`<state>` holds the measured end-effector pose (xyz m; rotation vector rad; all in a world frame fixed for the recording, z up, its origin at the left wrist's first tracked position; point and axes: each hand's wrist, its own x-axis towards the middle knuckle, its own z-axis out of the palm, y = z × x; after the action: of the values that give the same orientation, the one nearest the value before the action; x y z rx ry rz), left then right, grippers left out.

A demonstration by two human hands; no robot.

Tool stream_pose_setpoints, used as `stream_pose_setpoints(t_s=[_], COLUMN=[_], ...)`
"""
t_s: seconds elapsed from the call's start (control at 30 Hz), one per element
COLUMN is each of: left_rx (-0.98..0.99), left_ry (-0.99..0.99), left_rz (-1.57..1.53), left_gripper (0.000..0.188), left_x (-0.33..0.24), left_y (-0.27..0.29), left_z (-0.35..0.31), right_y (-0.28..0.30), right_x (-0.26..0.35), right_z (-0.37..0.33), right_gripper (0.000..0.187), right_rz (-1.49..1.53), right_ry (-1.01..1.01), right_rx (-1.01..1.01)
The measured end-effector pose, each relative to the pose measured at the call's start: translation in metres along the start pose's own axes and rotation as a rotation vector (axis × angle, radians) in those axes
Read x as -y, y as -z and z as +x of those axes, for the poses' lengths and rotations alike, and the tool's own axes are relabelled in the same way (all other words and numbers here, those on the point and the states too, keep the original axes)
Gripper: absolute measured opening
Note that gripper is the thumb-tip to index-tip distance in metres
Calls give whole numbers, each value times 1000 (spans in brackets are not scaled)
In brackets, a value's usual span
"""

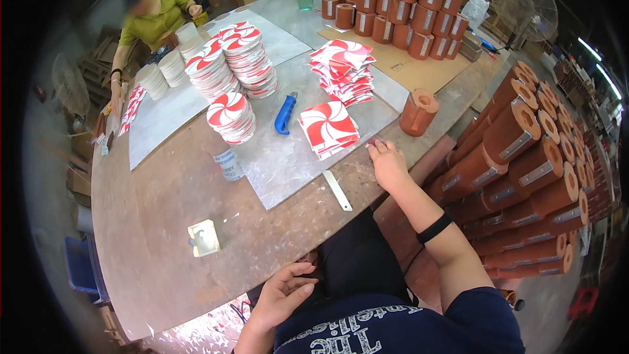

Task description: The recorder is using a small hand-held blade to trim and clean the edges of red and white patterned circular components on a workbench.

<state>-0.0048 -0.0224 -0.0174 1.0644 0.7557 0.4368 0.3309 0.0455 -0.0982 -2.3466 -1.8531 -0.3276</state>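
Observation:
My left hand [286, 290] hovers over my lap, just off the table's front edge, with its fingers loosely bent and apart and nothing in it. On the table's edge rests my right hand [389, 162], fingers slightly bent and holding nothing that I can see. Just left of it lies a stack of square sheets printed with a red-and-white swirl [329, 127]. A brown hollow cylinder [419, 113] stands beyond the fingertips. A flat metal strip [337, 190] lies between my hands, and a blue-handled utility knife [285, 114] lies on the grey board [275, 170].
Round swirl-printed discs [229, 117] stand in several piles at the back left, near a co-worker [157, 10]. More square sheets [342, 69] are stacked farther back. Brown cylinders are heaped on cardboard [393, 58] and piled beside the table [517, 137]. A small yellowish block [204, 238] lies front left.

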Motion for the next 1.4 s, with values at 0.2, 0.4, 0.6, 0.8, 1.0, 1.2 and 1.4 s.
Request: stream_pose_setpoints(t_s=[0.2,0.4,0.6,0.8,1.0,1.2,1.4], left_rx=[-1,5,15,-21,-15,104,40], left_ry=[14,-2,-70,-91,-95,-138,-152], left_rz=[15,5,13,-48,0,11,58], left_gripper=[36,36,36,40,40,42,41], left_x=[0,4,2,14,38,35,46], left_y=[-3,-1,-1,2,8,-3,5], left_z=[-5,-8,-16,-29,-36,-31,-37], right_y=[-18,16,31,-33,-43,-36,-42], right_x=[-11,14,52,19,18,24,15], right_z=[5,17,69,88,80,76,79], right_gripper=[33,28,45,32,17,18,17], right_rz=[72,291,519,914,847,1127,1328], right_ry=[12,-16,-292,-487,-456,-592,-654], right_rx=[-152,-287,-188,-265,-443,-233,-193])
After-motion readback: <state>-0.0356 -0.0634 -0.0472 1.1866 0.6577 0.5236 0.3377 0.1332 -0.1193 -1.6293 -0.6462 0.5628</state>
